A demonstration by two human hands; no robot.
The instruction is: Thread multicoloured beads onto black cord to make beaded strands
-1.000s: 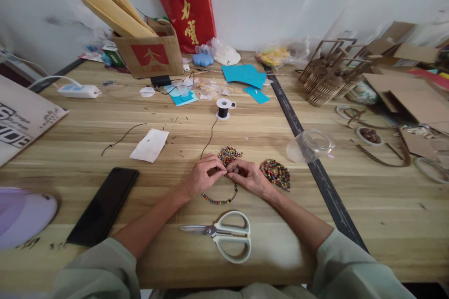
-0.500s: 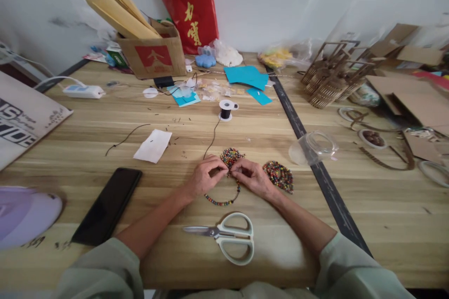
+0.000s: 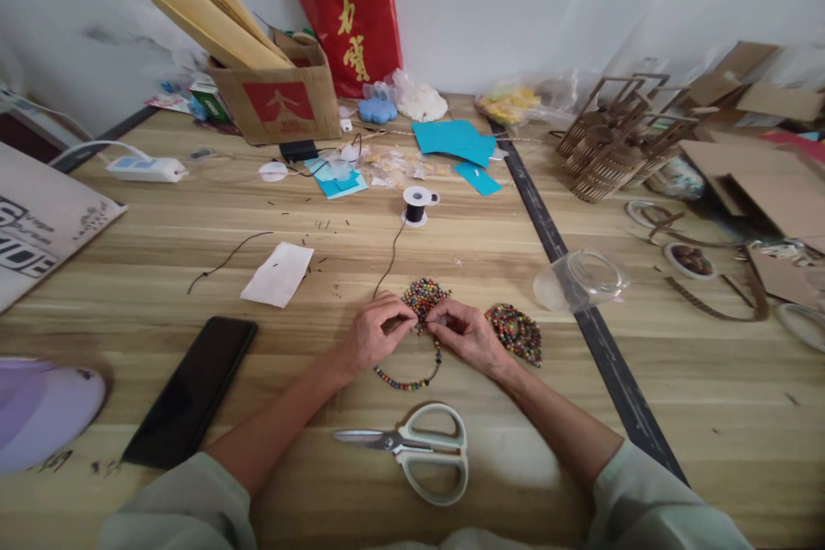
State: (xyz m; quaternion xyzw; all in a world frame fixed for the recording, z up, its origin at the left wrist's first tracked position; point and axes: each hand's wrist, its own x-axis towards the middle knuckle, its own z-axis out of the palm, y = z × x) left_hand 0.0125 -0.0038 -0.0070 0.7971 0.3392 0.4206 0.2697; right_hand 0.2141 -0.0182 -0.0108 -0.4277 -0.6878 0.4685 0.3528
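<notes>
My left hand (image 3: pixel 380 333) is closed in a pinch, with the black cord (image 3: pixel 394 259) from the spool running down to it. My right hand (image 3: pixel 469 337) also pinches, its fingertips a short gap from the left ones; what it grips is too small to make out. Just beyond the fingertips lies a pile of loose multicoloured beads (image 3: pixel 426 296). Below my hands a strung row of beads (image 3: pixel 403 384) curves on the cord, its right end reaching up near my right fingers. Beside my right wrist rests a coiled bead string (image 3: pixel 516 333).
White-handled scissors (image 3: pixel 433 454) lie in front of me, blades pointing left. The cord spool (image 3: pixel 416 208) stands beyond the beads. A phone (image 3: pixel 192 391) and a white paper (image 3: pixel 278 273) are at left; a clear plastic container (image 3: pixel 580 278) is at right. Small woven baskets (image 3: pixel 602 159) stand farther back.
My fingertips have drawn slightly apart, the right hand shifting a little right. The view has tilted slightly, so things on the table sit a bit lower.
</notes>
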